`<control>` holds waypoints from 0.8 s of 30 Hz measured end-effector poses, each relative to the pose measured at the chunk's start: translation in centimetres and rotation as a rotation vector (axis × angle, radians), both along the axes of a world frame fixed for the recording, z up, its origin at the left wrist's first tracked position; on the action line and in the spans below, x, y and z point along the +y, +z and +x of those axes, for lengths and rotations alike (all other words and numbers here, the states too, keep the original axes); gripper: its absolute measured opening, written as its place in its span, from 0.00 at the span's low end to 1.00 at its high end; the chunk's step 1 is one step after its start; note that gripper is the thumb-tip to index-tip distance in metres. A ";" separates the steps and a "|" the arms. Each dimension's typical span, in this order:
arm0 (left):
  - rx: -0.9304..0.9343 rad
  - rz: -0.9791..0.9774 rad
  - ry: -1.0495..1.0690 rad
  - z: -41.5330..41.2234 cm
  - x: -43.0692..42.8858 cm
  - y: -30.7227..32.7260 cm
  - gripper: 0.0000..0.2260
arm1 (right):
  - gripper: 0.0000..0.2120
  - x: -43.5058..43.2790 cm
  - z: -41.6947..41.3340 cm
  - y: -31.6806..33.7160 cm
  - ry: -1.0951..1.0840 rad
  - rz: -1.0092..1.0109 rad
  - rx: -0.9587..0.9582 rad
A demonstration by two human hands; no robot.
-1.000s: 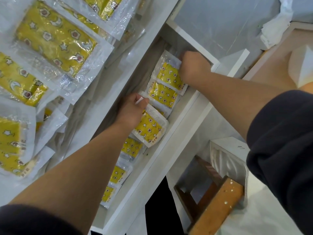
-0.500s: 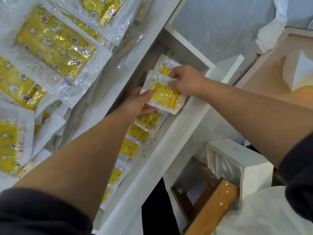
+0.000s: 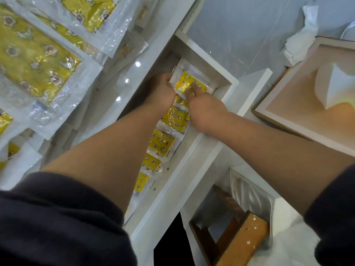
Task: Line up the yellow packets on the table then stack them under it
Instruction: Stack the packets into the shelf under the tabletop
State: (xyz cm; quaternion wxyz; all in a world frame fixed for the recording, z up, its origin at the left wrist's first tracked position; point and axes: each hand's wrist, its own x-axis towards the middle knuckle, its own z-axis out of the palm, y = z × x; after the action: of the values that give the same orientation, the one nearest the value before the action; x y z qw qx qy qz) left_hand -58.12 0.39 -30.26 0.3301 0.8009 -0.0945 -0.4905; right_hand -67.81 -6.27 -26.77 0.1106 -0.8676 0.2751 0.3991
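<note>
Packet (image 3: pixel 187 83) sits at the shelf's (image 3: pixel 194 148) far end; our left hand (image 3: pixel 163 91) pinches its edge, our right hand (image 3: pixel 204 109) presses straight fingers (image 3: pixel 195 88) on top, likely seating it flat.

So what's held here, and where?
The left hand grips the end packet by its left edge; right hand only presses flat on its yellow face.
</note>
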 end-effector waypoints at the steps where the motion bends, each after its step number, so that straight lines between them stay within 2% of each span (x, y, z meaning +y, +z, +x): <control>1: -0.079 -0.008 -0.056 -0.2 0.7 0.1 0.17 | 0.39 0.2 0.1 0.0 0.004 -0.013 0.026; 3: -0.151 -0.028 -0.113 -0.8 2.1 0.6 0.17 | 0.40 0.4 0.2 -0.2 0.021 -0.035 0.061; 7: -0.164 -0.025 -0.181 -1.9 2.9 1.9 0.21 | 0.43 0.4 0.1 -0.2 0.040 -0.029 0.095; 10: -0.201 0.023 -0.147 -2.6 3.8 2.9 0.25 | 0.39 0.4 -0.2 0.7 0.006 -0.002 0.038; 18: -0.167 -0.053 -0.059 -4.1 13.5 11.1 0.13 | 0.22 6.3 -1.8 7.5 -0.192 0.151 -0.186; 24: -0.154 -0.046 0.066 -3.2 22.6 17.9 0.10 | 0.20 15.1 -1.7 13.9 -0.393 0.307 -0.235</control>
State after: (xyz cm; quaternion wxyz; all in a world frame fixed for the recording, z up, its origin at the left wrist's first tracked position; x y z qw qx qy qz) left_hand -61.35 22.99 -12.39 0.3560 0.8313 -0.1043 -0.4139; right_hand -69.50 8.79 -12.82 0.3471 -0.8112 0.3596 0.3037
